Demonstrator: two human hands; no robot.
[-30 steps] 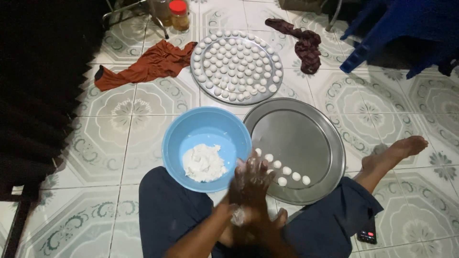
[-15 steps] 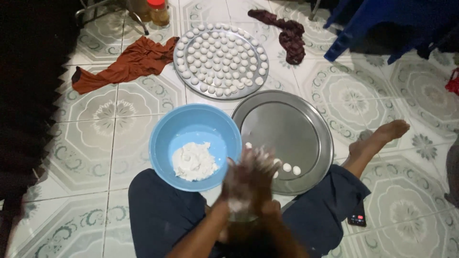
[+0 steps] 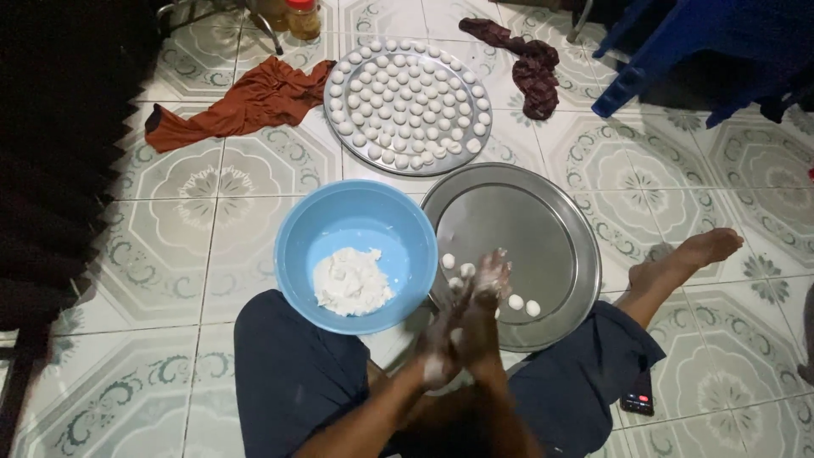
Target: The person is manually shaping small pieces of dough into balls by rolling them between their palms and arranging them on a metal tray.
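**Palms pressed together over the near tray**

Left hand [image 3: 443, 349] and right hand [image 3: 485, 315] are pressed palm to palm, both coated in white dough, above the near rim of the steel tray [image 3: 543, 220]. Fingers lie flat against each other, tips pointing away from the body; whether a piece of dough sits clamped between them cannot be told, since the palms hide it. A few small white dough balls [image 3: 517, 302] lie on the tray just beside the fingertips, some hidden behind the hands. The dough lump [image 3: 351, 282], soft, ragged and white, sits in the blue bowl [image 3: 339, 222], just left of the hands and touching the tray's rim.

Against the earlier frame: hands were higher and blurred with the fingers more spread; now they are closed flatter.

Beyond, a second round tray [image 3: 407, 165] packed with rows of finished balls rests on the tiled floor [image 3: 153, 280], an orange cloth [image 3: 254, 102] to its left.
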